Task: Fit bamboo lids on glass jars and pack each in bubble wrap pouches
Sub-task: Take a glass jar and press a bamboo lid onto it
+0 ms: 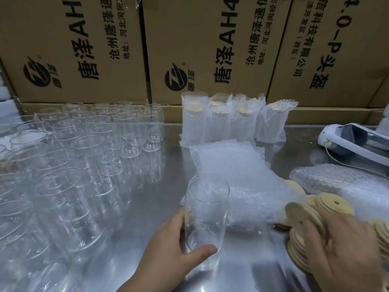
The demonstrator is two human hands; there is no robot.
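My left hand (168, 253) grips an empty glass jar (205, 211), upright and just above the metal table at the front centre. My right hand (345, 247) rests on a heap of round bamboo lids (303, 218) at the front right, fingers spread over them and lifting the top lid's edge. A stack of flat bubble wrap pouches (233, 165) lies behind the jar. Several packed jars in pouches (223, 121) stand upright at the back centre.
Many empty glass jars (84, 154) crowd the left half of the steel table (164, 186). Cardboard boxes (210, 45) wall the back. A white device with a cable (353, 140) lies at the right, with another pouch pile (336, 180) below it.
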